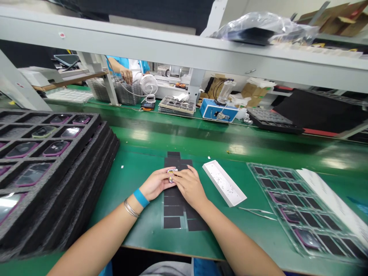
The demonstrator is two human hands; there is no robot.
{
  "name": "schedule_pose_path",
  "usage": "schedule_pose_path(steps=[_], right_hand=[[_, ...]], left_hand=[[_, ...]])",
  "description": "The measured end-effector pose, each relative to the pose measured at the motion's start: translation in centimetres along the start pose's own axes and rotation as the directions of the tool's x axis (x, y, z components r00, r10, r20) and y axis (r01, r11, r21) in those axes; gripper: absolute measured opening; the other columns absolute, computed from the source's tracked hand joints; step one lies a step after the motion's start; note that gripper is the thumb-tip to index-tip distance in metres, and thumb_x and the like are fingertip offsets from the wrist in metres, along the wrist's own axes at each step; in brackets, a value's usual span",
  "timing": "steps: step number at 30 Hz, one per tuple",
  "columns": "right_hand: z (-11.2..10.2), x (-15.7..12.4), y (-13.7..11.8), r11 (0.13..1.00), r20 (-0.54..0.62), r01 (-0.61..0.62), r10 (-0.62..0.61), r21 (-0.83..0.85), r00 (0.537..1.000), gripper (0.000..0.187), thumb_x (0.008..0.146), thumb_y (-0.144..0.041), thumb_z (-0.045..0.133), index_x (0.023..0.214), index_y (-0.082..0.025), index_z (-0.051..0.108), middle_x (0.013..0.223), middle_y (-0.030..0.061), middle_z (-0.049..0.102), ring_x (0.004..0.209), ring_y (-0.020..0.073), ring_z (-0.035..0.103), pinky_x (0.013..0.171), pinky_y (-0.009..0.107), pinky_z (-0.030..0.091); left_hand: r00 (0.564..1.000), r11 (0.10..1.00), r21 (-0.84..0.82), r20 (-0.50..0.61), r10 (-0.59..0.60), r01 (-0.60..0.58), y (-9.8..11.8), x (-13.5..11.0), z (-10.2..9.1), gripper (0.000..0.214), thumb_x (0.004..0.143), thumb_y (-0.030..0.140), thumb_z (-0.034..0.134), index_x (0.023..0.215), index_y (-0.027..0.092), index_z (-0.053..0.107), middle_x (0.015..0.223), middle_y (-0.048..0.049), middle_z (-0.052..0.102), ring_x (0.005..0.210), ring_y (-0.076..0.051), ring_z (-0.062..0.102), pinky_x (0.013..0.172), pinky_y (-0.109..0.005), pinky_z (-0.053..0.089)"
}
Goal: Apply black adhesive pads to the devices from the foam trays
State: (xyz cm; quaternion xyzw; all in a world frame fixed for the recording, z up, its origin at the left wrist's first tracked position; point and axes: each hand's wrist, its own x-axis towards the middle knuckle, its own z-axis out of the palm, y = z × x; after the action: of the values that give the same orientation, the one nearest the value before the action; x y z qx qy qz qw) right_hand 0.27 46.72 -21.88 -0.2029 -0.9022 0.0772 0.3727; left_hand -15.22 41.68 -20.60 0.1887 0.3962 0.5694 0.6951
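Note:
Above the middle of the green bench, my left hand [157, 183] grips a small watch case [171, 175] with purple at its edge and yellow and white on its face. The fingers of my right hand [189, 188] are bent over the same piece and press on it, hiding part of it. Beneath both hands lie black rectangular sheets [172, 222] on clear backing. To the right of my hands, a white tray [238, 199] holds several tiny parts. A pair of metal tweezers [257, 212] lies just beyond the tray's near end.
Stacked black foam trays [99, 132] with purple-rimmed watch cases rise at the left. A clear plastic tray [301, 249] with black rectangles and several cases lies right. Behind stand a blue machine [218, 111] and a white fan [148, 84]. A co-worker's hand [126, 75] shows beyond the shelf.

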Motion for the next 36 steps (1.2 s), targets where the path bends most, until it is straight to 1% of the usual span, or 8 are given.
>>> schedule_pose_path(steps=[6,9,11,13,19,28,33,36], right_hand=[[0.4,-0.1,0.2,0.896,-0.003,-0.308,0.325,0.319,0.946,0.015,0.079,-0.021,0.063,0.094,-0.023,0.064,0.106,0.0073,0.059,0.103,0.0215,0.054,0.092,0.043,0.045],[0.9,-0.3,0.6,0.658,0.156,-0.468,0.476,0.59,0.865,0.043,0.073,-0.025,0.067,0.114,-0.024,0.052,0.118,0.0088,0.054,0.108,0.0202,0.055,0.09,0.039,0.049],[1.2,-0.5,0.8,0.493,0.293,-0.522,0.469,0.696,0.833,0.051,0.073,-0.027,0.065,0.12,-0.024,0.046,0.117,0.0084,0.057,0.104,0.0186,0.059,0.086,0.036,0.052],[1.3,-0.5,0.7,0.412,0.37,-0.549,0.439,0.727,0.819,0.049,0.075,-0.029,0.064,0.12,-0.024,0.046,0.112,0.0074,0.061,0.099,0.0178,0.062,0.083,0.035,0.053],[0.8,-0.1,-0.2,0.35,0.36,-0.53,0.446,0.773,0.82,0.045,0.073,-0.028,0.065,0.115,-0.023,0.049,0.108,0.0064,0.064,0.097,0.0191,0.064,0.081,0.034,0.055],[0.7,-0.2,0.1,0.366,0.385,-0.564,0.457,0.74,0.802,0.056,0.067,-0.023,0.069,0.118,-0.023,0.044,0.098,0.0038,0.066,0.077,0.0146,0.066,0.071,0.03,0.055],[1.4,-0.4,0.3,0.311,0.395,-0.539,0.421,0.783,0.816,0.064,0.069,-0.025,0.069,0.126,-0.024,0.04,0.106,0.0059,0.065,0.087,0.016,0.065,0.075,0.032,0.054],[1.5,-0.4,0.2,0.352,0.384,-0.54,0.425,0.764,0.82,0.054,0.071,-0.025,0.066,0.122,-0.023,0.048,0.109,0.0069,0.065,0.094,0.0183,0.065,0.079,0.034,0.054]], left_hand=[[0.995,0.991,0.103,0.071,0.075,-0.082,-0.3,0.1,-0.3,0.044,0.064,0.02,0.079,0.105,0.014,0.064,0.099,-0.0101,0.067,0.086,-0.017,0.064,0.081,-0.032,0.051],[0.988,0.975,0.185,0.118,0.103,-0.124,-0.4,0.2,-0.5,0.049,0.062,0.025,0.081,0.106,0.015,0.064,0.102,-0.0107,0.067,0.089,-0.018,0.064,0.08,-0.03,0.051],[0.984,0.963,0.233,0.139,0.108,-0.138,-0.4,0.4,-0.6,0.049,0.061,0.028,0.081,0.106,0.015,0.065,0.101,-0.0111,0.067,0.088,-0.018,0.064,0.078,-0.029,0.051],[0.983,0.954,0.261,0.153,0.107,-0.144,-0.5,0.4,-0.7,0.048,0.062,0.03,0.081,0.105,0.015,0.065,0.1,-0.0115,0.068,0.087,-0.019,0.065,0.078,-0.029,0.051],[0.976,0.943,0.287,0.184,0.116,-0.166,-0.4,0.1,-0.5,0.047,0.065,0.03,0.079,0.106,0.014,0.064,0.103,-0.0128,0.068,0.091,-0.022,0.065,0.08,-0.032,0.051],[0.965,0.943,0.287,0.243,0.099,-0.169,-0.4,-0.1,-0.1,0.049,0.066,0.029,0.078,0.11,0.015,0.062,0.104,-0.0128,0.068,0.091,-0.021,0.065,0.083,-0.032,0.049],[0.97,0.922,0.346,0.22,0.102,-0.175,-0.5,0.2,-0.2,0.044,0.065,0.032,0.078,0.102,0.012,0.066,0.094,-0.0125,0.07,0.085,-0.02,0.065,0.079,-0.029,0.049],[0.976,0.916,0.359,0.182,0.118,-0.178,-0.8,0.4,-0.4,0.044,0.062,0.034,0.079,0.098,0.011,0.067,0.09,-0.0116,0.07,0.08,-0.02,0.065,0.074,-0.029,0.05]])
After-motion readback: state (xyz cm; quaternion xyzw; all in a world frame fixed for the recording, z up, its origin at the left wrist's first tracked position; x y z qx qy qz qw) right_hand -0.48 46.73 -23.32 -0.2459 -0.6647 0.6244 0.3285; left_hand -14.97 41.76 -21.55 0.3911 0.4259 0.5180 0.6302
